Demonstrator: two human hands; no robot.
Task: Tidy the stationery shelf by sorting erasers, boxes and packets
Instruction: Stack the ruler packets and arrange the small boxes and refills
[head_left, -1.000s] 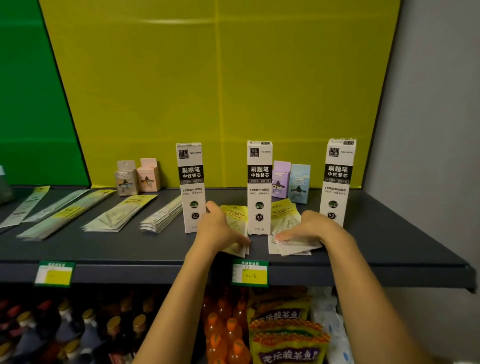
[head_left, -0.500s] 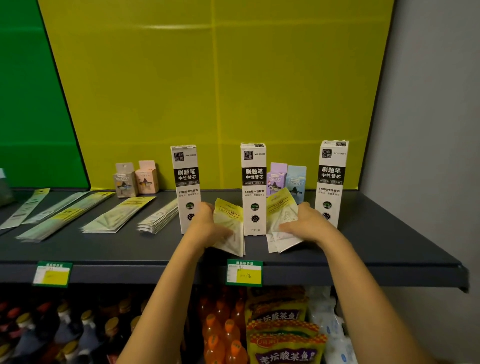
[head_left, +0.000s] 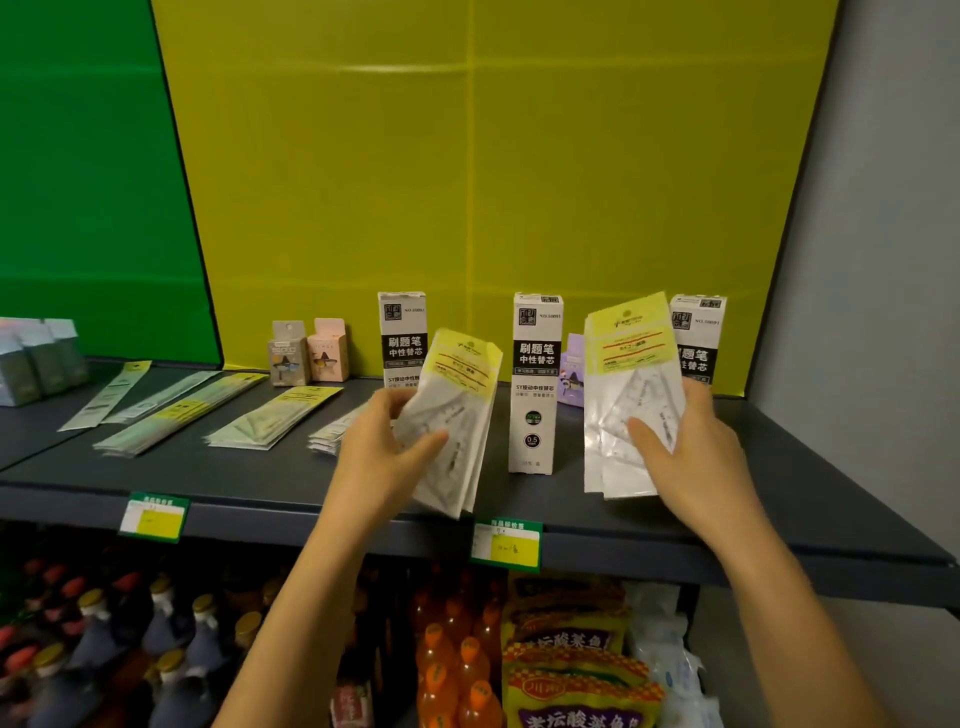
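Above the shelf (head_left: 810, 483) | left hand (head_left: 379, 457), right hand (head_left: 696, 457) | grip clear yellow-topped packets (head_left: 457, 384)

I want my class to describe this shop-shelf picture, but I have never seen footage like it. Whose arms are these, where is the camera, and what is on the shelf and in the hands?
There is no machine here. The two bare arms belong to a person, and the camera sits on that person's head, looking forward and down, so you see roughly what they see.

The left hand holds up a stack of flat packets, clear with yellow tops. The right hand grips a second stack of the same kind.

On the dark shelf, three tall white boxes stand upright; the middle box is between the hands. A grey box, a pink box and a purple box sit near the back wall. Long flat packets lie in rows to the left.

Below are bottles and snack bags.
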